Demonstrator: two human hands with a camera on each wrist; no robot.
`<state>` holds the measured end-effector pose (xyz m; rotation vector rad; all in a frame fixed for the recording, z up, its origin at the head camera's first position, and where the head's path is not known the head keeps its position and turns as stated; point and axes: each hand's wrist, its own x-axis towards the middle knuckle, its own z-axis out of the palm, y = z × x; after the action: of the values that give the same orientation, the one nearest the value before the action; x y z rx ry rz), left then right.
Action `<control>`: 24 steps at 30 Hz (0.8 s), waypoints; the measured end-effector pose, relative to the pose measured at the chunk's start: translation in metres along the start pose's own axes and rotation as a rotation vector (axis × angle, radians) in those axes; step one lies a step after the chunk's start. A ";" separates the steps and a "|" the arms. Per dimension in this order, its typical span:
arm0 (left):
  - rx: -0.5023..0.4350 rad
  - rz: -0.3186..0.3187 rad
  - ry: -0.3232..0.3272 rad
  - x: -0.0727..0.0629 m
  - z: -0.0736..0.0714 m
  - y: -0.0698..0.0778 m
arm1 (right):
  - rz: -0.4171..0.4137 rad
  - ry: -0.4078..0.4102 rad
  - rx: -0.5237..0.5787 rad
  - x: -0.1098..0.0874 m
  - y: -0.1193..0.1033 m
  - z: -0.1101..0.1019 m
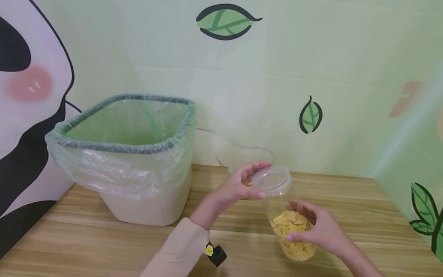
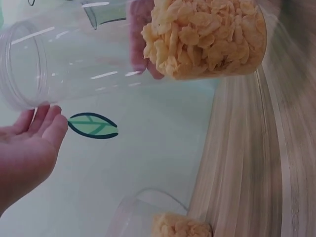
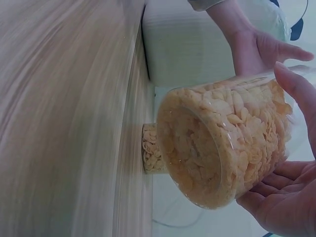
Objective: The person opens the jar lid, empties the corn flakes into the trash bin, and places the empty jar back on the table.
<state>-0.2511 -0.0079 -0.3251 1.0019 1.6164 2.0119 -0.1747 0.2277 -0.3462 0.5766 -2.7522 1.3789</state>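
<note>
A clear plastic jar [image 1: 277, 207] of yellow flakes [image 1: 292, 223], held slightly tilted above the table [image 1: 363, 204].

Head view: the jar is between the table's middle and right edge, the right hand [image 1: 323, 231] clamped round its filled lower part, the left hand [image 1: 240, 186] at its top with thumb and fingers apart; a lined waste bin [image 1: 149, 207] stands toward the left edge. Left wrist view: the left fingertips [image 2: 58, 111] meet or nearly meet the threaded neck [image 2: 43, 69]; a second jar [image 2: 170, 224] stands near the table's back edge. Right wrist view: the jar's base [image 3: 192, 143] is off the wood, right thumb and fingers either side. It should be light, smooth and a little slippery, fairly stiff but denting under hard squeezing, the flakes brittle; best held low, steadied at the neck.
</note>
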 end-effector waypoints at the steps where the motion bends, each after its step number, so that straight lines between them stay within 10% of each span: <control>1: -0.014 0.011 -0.027 0.000 -0.002 -0.001 | -0.003 0.000 -0.001 0.000 0.000 0.000; 9: -0.112 0.049 -0.196 0.001 -0.011 -0.002 | -0.003 -0.013 0.015 -0.001 -0.001 0.001; 24: -0.097 0.045 -0.146 -0.001 -0.009 0.000 | 0.037 -0.030 0.019 -0.004 -0.003 0.001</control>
<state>-0.2569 -0.0145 -0.3256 1.1291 1.4190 1.9760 -0.1700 0.2264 -0.3455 0.5543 -2.7900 1.4171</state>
